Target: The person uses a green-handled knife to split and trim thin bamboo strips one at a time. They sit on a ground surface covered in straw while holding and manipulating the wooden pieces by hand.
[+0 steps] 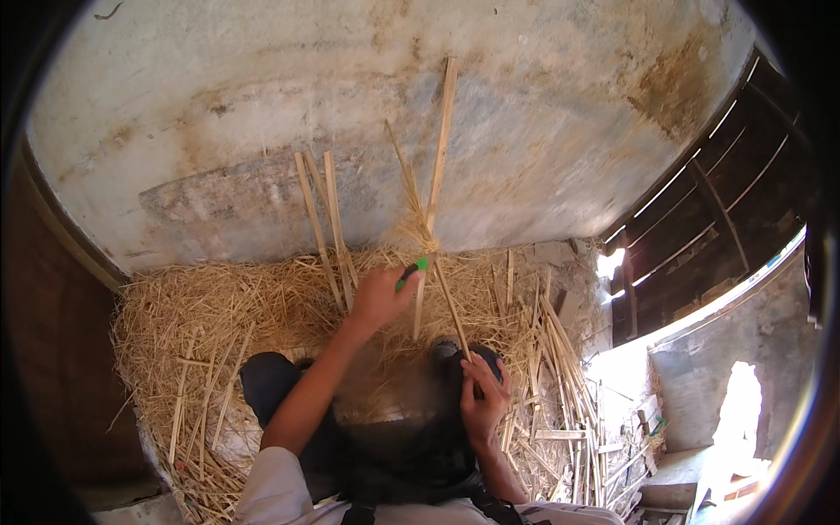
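My left hand [382, 299] is closed around a tool with a green and black handle [411, 273]; its working end is too small to make out. The handle lies close beside a thin wooden strip [451, 303] that slants up and away toward the wall. A tuft of fine curled shavings [418, 229] clings to the strip just beyond the tool. Over my right knee, my right hand [484, 401] grips the strip's near end between thumb and fingers. Behind the shavings, a wider wooden slat [442, 131] leans upright on the wall.
Several slats [315, 219] lean on the stained wall [262, 114] left of centre. Shavings and straw-like scraps [201, 306] cover the floor around my legs. A heap of loose strips [564, 376] lies to the right. Dark boards [717, 192] stand at the far right.
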Motion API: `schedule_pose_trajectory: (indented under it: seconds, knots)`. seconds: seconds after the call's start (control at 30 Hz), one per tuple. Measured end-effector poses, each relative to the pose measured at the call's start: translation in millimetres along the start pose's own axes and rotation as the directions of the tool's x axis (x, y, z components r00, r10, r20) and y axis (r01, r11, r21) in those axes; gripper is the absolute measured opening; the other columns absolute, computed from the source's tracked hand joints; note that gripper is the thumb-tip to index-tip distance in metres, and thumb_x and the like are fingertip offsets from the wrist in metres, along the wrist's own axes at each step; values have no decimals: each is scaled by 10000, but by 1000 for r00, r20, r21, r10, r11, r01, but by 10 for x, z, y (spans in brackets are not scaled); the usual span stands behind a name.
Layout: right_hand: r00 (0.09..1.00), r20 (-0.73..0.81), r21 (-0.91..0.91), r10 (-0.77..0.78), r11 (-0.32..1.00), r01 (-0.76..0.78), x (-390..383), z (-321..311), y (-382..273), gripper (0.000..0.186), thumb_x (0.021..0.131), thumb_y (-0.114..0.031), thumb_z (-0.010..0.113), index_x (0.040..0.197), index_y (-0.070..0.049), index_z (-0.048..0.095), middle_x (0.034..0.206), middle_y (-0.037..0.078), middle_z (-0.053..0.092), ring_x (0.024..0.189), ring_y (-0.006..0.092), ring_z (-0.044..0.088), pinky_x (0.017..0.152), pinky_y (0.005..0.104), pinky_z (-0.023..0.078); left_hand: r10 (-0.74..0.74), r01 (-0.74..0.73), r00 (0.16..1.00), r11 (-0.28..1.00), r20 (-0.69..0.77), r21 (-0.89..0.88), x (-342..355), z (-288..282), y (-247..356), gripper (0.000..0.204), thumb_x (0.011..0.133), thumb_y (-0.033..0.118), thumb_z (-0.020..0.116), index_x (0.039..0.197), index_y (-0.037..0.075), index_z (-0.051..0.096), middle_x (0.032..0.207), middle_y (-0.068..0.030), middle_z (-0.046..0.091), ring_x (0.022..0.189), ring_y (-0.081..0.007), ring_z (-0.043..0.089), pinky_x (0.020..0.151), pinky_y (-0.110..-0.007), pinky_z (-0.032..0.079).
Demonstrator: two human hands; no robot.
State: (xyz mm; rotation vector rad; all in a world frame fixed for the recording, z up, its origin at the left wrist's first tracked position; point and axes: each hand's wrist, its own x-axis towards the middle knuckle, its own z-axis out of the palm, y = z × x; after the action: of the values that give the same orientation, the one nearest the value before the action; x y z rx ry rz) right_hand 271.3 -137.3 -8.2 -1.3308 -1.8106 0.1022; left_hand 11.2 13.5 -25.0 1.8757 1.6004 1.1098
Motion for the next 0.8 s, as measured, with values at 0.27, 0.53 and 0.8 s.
schedule_pose_trajectory:
  seconds: [0.27, 0.53, 0.8]
  knots:
    - [1000, 1, -10, -10, 1000, 10, -12, -10, -13, 301, 883, 39, 711, 1113, -105, 839, 1201, 125, 818, 1208, 268, 760, 1185, 501, 442, 139, -138, 990, 990, -32, 30, -40, 50, -115, 535, 1100, 497, 608, 1013, 0, 787, 533, -103, 540, 421, -249, 504, 471, -445, 418]
    - [1000, -2, -6, 5, 1000, -5, 10, -34, -6, 300, 875, 43, 708, 1097, -111, 839, 1199, 125, 818, 1208, 264, 759, 1181, 504, 441, 122, -124, 978, 992, 168, 4, -197, 9, 245, 572, 1116, 522, 568, 1153, 1, 801, 530, -108, 526, 459, -257, 529, 495, -442, 419]
    - [1000, -5, 7, 6, 1000, -6, 6, -8, -20, 303, 875, 44, 703, 1086, -124, 840, 1198, 123, 819, 1207, 261, 760, 1182, 490, 442, 51, -52, 999, 994, 17, 93, 30, -183, 68, 544, 1108, 516, 576, 1225, 20, 763, 601, -147, 613, 537, -317, 638, 552, -468, 484]
